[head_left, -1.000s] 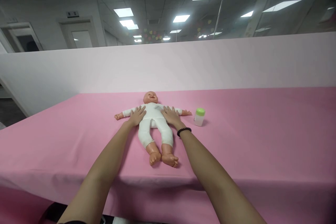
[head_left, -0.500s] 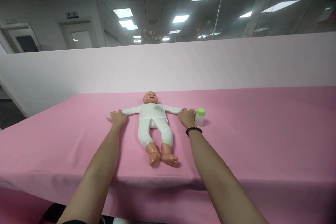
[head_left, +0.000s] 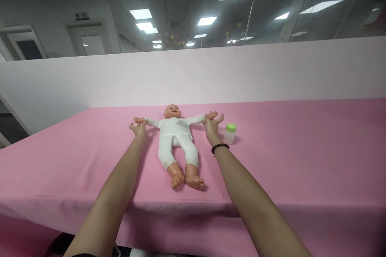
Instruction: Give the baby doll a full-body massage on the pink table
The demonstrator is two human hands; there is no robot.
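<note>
Well, LH (head_left: 139, 129), RH (head_left: 212, 129) @ doll (head_left: 175, 127) arms (head_left: 196, 119)

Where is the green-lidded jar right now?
In the head view, the jar stands on the pink cloth, right of the doll and close beside the person's right hand.

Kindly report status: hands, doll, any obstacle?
Left hand, right hand: at wrists of the doll. Doll on its back, arms spread. Possible obstacle: jar beside right hand.
</note>
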